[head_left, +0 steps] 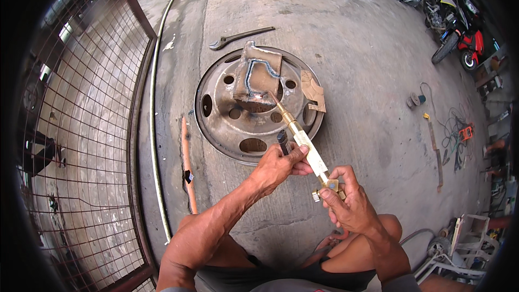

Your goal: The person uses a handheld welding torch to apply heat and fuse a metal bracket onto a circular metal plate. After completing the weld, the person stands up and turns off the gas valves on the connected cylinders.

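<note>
A brass gas torch (306, 148) slants across in front of me, its tip close to the lower edge of a rusty bent metal plate (265, 78). On that plate runs a winding bluish-edged line. The plate lies on top of a truck wheel rim (216, 130), which rests flat on the floor. My left hand (275, 166) is closed around the torch body; a dark cylindrical piece (283, 139) sticks up at its fingers, its kind unclear. At the torch's rear end, my right hand (348, 199) grips by the brass valve knobs. No flame is visible.
An adjustable wrench (242, 38) lies beyond the rim, and brown cardboard (312, 91) sits on its right edge. To the left are a pale hose (153, 130) and a wire-mesh gate (92, 130). Motorcycles (457, 32), cables (457, 135) and a white metal frame (470, 238) stand or lie right.
</note>
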Demonstrator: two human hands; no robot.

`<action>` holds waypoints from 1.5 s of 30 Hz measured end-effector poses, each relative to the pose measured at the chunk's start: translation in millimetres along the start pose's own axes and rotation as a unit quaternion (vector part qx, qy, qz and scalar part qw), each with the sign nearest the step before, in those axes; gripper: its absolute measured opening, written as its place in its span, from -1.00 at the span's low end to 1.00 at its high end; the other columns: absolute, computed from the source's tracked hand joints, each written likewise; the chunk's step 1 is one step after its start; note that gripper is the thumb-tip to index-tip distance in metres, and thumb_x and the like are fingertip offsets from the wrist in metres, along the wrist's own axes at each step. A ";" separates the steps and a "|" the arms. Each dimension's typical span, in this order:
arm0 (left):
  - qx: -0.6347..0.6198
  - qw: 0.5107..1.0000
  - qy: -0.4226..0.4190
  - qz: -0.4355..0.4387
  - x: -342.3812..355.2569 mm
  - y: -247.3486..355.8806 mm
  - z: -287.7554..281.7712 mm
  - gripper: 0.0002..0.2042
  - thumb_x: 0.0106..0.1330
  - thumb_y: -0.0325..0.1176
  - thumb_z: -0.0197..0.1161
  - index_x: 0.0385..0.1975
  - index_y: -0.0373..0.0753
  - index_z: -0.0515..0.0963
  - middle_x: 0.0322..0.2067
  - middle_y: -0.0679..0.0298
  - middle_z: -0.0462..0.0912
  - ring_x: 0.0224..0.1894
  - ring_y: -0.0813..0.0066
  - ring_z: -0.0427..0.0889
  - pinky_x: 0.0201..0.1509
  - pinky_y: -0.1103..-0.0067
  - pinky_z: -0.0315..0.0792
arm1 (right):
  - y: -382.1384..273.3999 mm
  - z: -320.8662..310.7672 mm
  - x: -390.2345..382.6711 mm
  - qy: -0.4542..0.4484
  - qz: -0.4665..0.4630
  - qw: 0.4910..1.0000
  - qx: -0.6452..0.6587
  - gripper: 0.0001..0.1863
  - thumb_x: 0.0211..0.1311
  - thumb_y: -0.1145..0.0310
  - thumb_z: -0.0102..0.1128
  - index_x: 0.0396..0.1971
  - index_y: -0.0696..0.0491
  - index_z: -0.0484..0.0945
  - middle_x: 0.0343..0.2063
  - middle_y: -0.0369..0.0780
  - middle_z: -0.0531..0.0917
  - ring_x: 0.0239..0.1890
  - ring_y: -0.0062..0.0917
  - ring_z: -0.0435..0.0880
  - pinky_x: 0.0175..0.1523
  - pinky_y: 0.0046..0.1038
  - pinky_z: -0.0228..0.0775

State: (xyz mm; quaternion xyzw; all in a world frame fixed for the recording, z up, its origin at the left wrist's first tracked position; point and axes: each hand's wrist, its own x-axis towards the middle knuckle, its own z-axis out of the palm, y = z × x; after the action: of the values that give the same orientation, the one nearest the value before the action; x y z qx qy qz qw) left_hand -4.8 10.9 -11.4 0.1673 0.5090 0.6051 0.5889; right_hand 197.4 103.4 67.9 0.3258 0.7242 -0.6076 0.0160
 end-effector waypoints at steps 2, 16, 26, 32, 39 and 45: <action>0.002 1.000 0.009 0.013 -0.4 -1.2 1.3 -0.63 0.60 -0.14 0.16 -0.05 -0.43 0.59 -0.19 0.07 0.75 -0.18 0.38 0.79 -0.07 0.50 0.71 | -0.3 0.3 0.5 0.003 -0.003 1.000 -0.008 -0.61 0.53 0.13 0.21 0.00 0.01 0.21 -0.67 -0.35 0.54 -0.71 -0.72 0.49 -0.60 -0.53 0.33; 0.008 1.000 0.008 -0.010 -0.3 0.1 -2.0 -0.63 0.59 -0.16 0.19 0.02 -0.43 0.57 -0.15 0.08 0.73 -0.16 0.39 0.78 -0.01 0.50 0.69 | 0.8 0.1 1.6 0.000 -0.011 1.000 -0.019 -0.61 0.52 0.15 0.23 0.01 0.01 0.23 -0.69 -0.35 0.52 -0.68 -0.69 0.53 -0.56 -0.51 0.37; 0.007 1.000 0.007 -0.006 -1.7 1.8 -1.9 -0.63 0.59 -0.16 0.20 0.02 -0.44 0.56 -0.15 0.07 0.72 -0.15 0.37 0.78 -0.02 0.48 0.69 | 5.2 0.5 3.4 0.005 -0.021 0.999 -0.043 -0.61 0.50 0.16 0.24 0.02 0.01 0.24 -0.63 -0.28 0.57 -0.62 -0.60 0.61 -0.49 -0.42 0.43; 0.007 1.000 0.004 -0.011 -1.0 1.2 -2.2 -0.62 0.59 -0.16 0.19 0.04 -0.44 0.55 -0.14 0.06 0.72 -0.14 0.37 0.78 0.00 0.49 0.69 | 6.0 -0.5 2.5 0.009 -0.023 0.998 -0.061 -0.60 0.50 0.17 0.26 0.02 0.02 0.25 -0.59 -0.24 0.59 -0.58 -0.54 0.65 -0.45 -0.38 0.47; 0.008 1.000 0.006 -0.014 -1.6 1.0 -1.9 -0.62 0.60 -0.15 0.17 0.03 -0.45 0.55 -0.14 0.06 0.72 -0.14 0.39 0.78 0.01 0.50 0.68 | 5.5 -0.2 1.8 0.010 -0.028 0.997 -0.069 -0.61 0.49 0.18 0.27 0.02 0.01 0.26 -0.57 -0.20 0.63 -0.53 -0.49 0.70 -0.42 -0.35 0.49; 0.007 1.000 0.008 -0.013 -1.1 0.7 -1.8 -0.62 0.59 -0.15 0.18 0.02 -0.44 0.56 -0.14 0.07 0.72 -0.16 0.40 0.77 0.00 0.51 0.68 | 3.4 0.7 1.9 0.010 -0.030 0.997 -0.070 -0.62 0.49 0.18 0.26 0.01 0.02 0.27 -0.56 -0.20 0.64 -0.51 -0.49 0.71 -0.40 -0.34 0.50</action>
State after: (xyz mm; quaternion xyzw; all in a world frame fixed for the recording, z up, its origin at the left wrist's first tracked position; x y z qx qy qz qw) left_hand -6.4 9.4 -11.2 0.1599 0.5204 0.5948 0.5915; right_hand 197.3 103.8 63.9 0.3084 0.7743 -0.5524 0.0130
